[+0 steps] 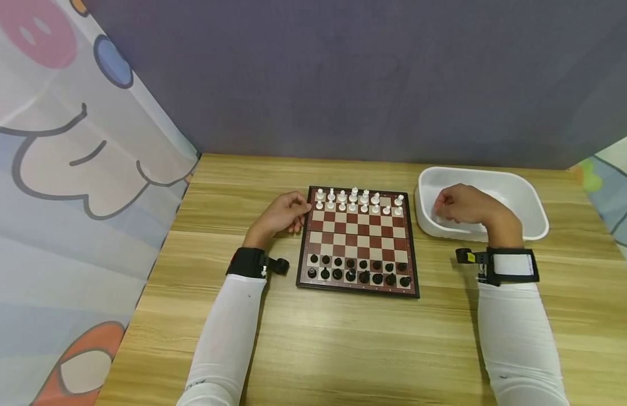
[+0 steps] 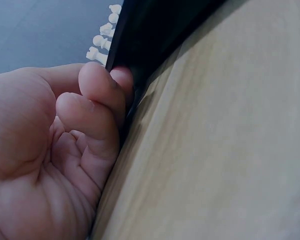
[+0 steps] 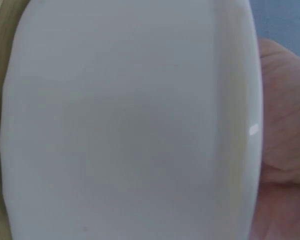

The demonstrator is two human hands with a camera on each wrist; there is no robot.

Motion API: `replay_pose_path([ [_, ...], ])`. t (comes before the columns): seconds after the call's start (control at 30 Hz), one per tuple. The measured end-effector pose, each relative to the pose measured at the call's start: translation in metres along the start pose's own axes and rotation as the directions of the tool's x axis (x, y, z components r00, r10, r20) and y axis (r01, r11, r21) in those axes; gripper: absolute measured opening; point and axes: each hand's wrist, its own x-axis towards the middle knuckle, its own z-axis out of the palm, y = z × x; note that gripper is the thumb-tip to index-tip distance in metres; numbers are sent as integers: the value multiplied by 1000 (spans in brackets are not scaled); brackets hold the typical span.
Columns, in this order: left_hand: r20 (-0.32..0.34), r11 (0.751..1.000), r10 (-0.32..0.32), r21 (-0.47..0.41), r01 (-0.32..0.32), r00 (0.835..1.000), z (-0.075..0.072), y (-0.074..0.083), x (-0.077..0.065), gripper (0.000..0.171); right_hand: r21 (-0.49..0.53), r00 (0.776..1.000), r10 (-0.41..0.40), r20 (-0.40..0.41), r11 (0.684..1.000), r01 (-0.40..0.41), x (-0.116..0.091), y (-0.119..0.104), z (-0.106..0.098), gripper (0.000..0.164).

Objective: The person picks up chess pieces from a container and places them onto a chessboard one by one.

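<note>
A magnetic-style chessboard (image 1: 356, 225) with a dark frame lies on the table. My left hand (image 1: 285, 213) is at its left edge near the far corner, thumb and finger pinching the dark rim (image 2: 150, 35), other fingers curled below. White chess pieces (image 1: 353, 198) stand in two rows on the far side, with one bare square in the back row toward the right. Black chess pieces (image 1: 364, 276) fill two rows on the near side. My right hand (image 1: 466, 204) reaches into a white plastic tub (image 1: 534, 214), fingers bent together low inside; I cannot tell what is between the fingertips.
The tub's outer wall (image 3: 135, 120) fills most of the right wrist view and hides the fingers. A wooden table (image 1: 344, 349) carries everything. Behind it rises a grey-purple panel (image 1: 344, 84), and a cartoon-printed curtain (image 1: 90, 197) hangs along the left side.
</note>
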Motion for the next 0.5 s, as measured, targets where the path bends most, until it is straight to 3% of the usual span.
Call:
replay_pose_path([
  [0.27, -7, 1000, 5, 3, -5, 1000, 0, -1, -1, 17, -12, 997, -43, -69, 999, 42, -3, -5, -4, 6],
  [0.5, -11, 1000, 19, -2, -19, 1000, 0, -3, 1, 15, 44, 993, -36, -114, 998, 41, -4, -6, -3, 8],
])
